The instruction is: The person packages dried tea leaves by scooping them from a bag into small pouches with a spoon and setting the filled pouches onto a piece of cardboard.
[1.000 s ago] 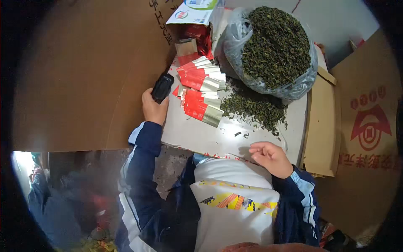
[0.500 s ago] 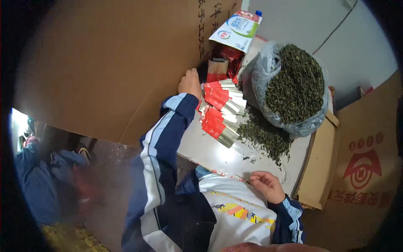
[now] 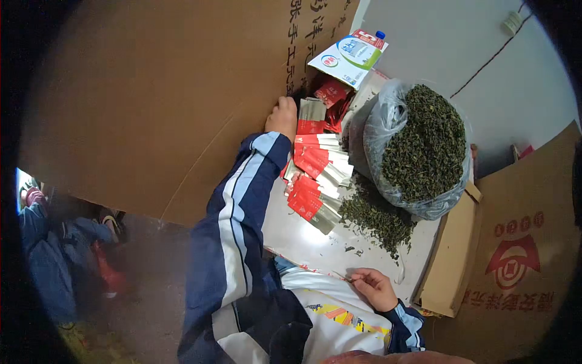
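My left hand (image 3: 282, 116) is at the brown cardboard panel, beside the upright packet (image 3: 312, 115). Its fingers are curled and their tips are hidden, so what they grip does not show. Fanned red and silver packets (image 3: 312, 159) lie to the right of my left wrist, with a second fan (image 3: 312, 205) nearer me. At the table's front edge is my right hand (image 3: 374, 289), thumb and fingers pinched together; any small thing in them is too small to name. Loose dried leaves (image 3: 379, 218) are spread on the table beyond it.
A clear plastic bag (image 3: 379, 136) full of dried leaves (image 3: 424, 142) stands at the back right. A white printed carton (image 3: 350, 57) is behind red packets (image 3: 333, 94). Cardboard walls (image 3: 139, 103) rise at left and right (image 3: 509, 242). Another person's legs (image 3: 45, 261) show at lower left.
The view has shifted, so the bag and table lie slightly lower in it. My left hand stays by the cardboard with fingers bent; my right hand remains pinched at the table edge.
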A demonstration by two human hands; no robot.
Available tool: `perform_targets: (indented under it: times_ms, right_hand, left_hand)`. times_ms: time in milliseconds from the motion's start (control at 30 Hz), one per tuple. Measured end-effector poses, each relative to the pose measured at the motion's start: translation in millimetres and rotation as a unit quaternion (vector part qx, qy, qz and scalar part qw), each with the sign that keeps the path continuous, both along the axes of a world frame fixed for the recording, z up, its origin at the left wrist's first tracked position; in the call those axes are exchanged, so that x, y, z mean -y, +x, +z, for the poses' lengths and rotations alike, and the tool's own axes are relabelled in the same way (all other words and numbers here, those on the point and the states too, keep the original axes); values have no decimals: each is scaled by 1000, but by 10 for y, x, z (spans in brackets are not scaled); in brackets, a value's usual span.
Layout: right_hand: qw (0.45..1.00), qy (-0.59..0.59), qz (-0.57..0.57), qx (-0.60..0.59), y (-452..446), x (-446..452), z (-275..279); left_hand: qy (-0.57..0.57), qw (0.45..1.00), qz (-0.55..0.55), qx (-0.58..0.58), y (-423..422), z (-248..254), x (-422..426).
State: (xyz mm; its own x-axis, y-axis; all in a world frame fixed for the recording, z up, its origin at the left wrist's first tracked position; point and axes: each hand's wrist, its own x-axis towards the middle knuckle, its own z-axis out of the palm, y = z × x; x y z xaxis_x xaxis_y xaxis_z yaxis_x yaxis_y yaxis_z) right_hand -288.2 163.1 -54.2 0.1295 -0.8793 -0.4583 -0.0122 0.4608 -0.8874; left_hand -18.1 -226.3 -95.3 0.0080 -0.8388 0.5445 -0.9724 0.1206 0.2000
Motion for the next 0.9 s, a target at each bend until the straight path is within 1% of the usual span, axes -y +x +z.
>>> perform_targets:
  times_ms: [100,133,233,267,367,400,500,633,700,800,900]
  right_hand:
    - [999,30,3,-11,5,16,34]
    - [999,45,6,-15,10,30,41]
    - [999,41,3,-11,13,36,24]
    - [999,41,2,-6,14,26,18]
    - [999,49,2,-9,37,59,60]
    - [999,50,3,-12,37,70,67]
    - [998,59,4,-18,22,71,25]
    - [998,55,7,-37,19,68,3]
    - [998,49,5,-46,7,53,-19]
    - [999,25,2,-21,-15,22,-93]
    - [999,31,-6,-15,-18,15,-99]
  left_hand:
    - [49,994,-26,-90,-66,17,83]
    - [49,994,-27,-91,-80,-12,123]
    - [71,978,-85,-174,-146,-232,237]
    - [74,978,-87,-174,-163,-289,258]
    - [19,970,-80,-231,-175,-446,317]
    - [20,970,-81,-229,-182,-389,320]
    - [168,930,-9,-328,-209,-26,291]
    - [183,924,15,-335,-271,-1,381]
    - [178,932,-2,-316,-224,-52,422]
    - [167,944,-32,-282,-129,-227,522]
    - [140,926,-45,-349,-49,-406,594]
